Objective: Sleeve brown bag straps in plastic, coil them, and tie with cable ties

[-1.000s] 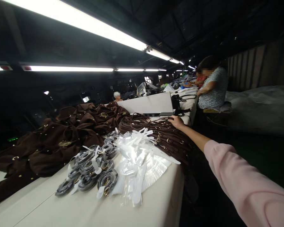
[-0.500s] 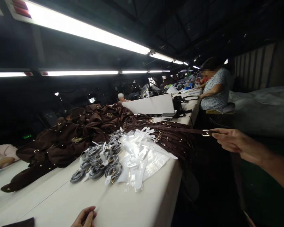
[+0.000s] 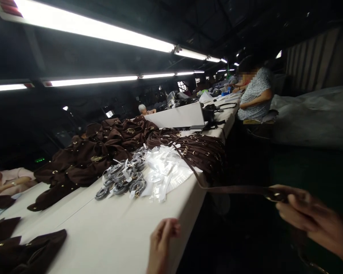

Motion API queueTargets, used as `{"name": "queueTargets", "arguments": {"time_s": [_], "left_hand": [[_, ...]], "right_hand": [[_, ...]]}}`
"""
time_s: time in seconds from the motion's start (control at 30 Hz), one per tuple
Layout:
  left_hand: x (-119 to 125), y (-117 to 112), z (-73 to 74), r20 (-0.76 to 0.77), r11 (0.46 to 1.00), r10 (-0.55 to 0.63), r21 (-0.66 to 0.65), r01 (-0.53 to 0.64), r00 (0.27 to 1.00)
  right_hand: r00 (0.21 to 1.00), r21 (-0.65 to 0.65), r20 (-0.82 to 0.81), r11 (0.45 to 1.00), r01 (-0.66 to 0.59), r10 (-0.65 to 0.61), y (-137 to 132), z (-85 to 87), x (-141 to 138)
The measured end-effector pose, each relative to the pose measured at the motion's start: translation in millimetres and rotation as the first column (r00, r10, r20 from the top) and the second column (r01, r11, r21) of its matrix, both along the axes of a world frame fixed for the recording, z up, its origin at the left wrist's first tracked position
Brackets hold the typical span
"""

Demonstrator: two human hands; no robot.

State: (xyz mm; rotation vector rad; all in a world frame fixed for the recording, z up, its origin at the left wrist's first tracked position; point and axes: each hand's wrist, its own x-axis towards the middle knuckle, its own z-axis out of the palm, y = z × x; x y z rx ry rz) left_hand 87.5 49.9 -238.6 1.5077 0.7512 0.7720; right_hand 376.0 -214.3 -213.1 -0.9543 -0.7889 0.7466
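Note:
My right hand point(image 3: 305, 213) is closed on a brown strap point(image 3: 237, 189) at its gold buckle, off the table's right side. From there the strap runs left over the table edge to the pile of brown straps point(image 3: 202, 150). Part of it also hangs below my hand. My left hand point(image 3: 163, 238) is raised over the near right part of the white table point(image 3: 103, 232), fingers curled together; whether anything is in them I cannot make out. Beyond it lie clear plastic bags point(image 3: 165, 171) and coiled, wrapped straps point(image 3: 121, 180) with white tags.
Brown bags point(image 3: 85, 152) with gold fittings are heaped along the table's left side, and more brown pieces point(image 3: 25, 247) lie near left. A white panel point(image 3: 177, 115) stands farther back. One person point(image 3: 257, 95) sits at the right, another point(image 3: 14, 179) at the left.
My right hand has moved lower and nearer, drawing the strap out from the pile across the table edge. My left hand has moved up and to the right. The camera view has shifted.

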Motion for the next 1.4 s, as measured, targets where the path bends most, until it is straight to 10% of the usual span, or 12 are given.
{"name": "queueTargets", "arguments": {"time_s": [0.1, 0.2, 0.57, 0.93, 1.07, 1.23, 1.4], "left_hand": [[48.0, -78.1, -15.6, 0.177, 0.919, -0.286, -0.227, 0.322, 0.942], [61.8, -112.5, -26.5, 0.302, 0.885, -0.274, -0.292, 0.362, 0.913], [15.2, -115.9, -11.5, 0.252, 0.822, 0.060, -0.561, 0.095, 0.966], [-27.7, -94.2, 4.1, 0.479, 0.925, 0.315, -0.347, -0.152, 0.820], [-49.0, -93.1, 20.5, 0.561, 0.922, 0.336, -0.359, -0.144, 0.756], [-71.9, -112.1, 29.5, 0.674, 0.954, 0.182, -0.297, 0.037, 0.716], [-92.5, -119.9, 20.1, 0.668, 0.974, 0.102, -0.217, 0.062, 0.737]], "right_hand": [[0.978, -0.126, -0.100, 0.973, -0.193, 0.181, 39.7, -7.1, -50.1], [0.914, -0.144, -0.123, 0.904, -0.403, 0.387, 63.4, -25.8, -97.4], [0.813, -0.105, -0.320, 0.834, -0.541, 0.487, 75.4, -73.2, -162.0], [0.715, -0.426, -0.258, 0.587, -0.688, 0.650, 70.0, -95.4, -131.1], [0.801, -0.564, 0.050, 0.678, -0.471, 0.597, 68.0, -103.3, -118.8], [0.846, -0.339, 0.472, 0.937, -0.085, 0.247, 71.5, -102.4, -116.6], [0.915, -0.375, 0.363, 0.926, -0.028, 0.175, 76.7, -93.5, -114.8]]}}
